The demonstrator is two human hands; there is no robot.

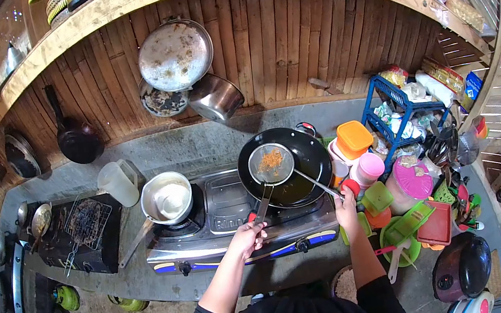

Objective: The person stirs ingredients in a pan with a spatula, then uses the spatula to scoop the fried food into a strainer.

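My right hand (347, 208) is closed around the thin metal handle of a round mesh strainer (254, 167). Browned, crisp-looking bits (271, 161) lie in the strainer, which is over the left part of a black frying pan (315, 176). Dark oil (298, 191) shows in the bottom of the pan. At the pan's near left side, my left hand (248, 238) grips its handle (263, 209), which has a red part by my fingers. The pan sits over the right side of a two-burner gas stove (231, 240); its burner is hidden.
A saucepan (167, 198) stands on the left burner, handle toward me. Further left are a plastic jug (117, 186) and a charred grill rack (89, 223). Plastic containers (371, 164) crowd the right, near a blue rack (404, 98) and a rice cooker (464, 267).
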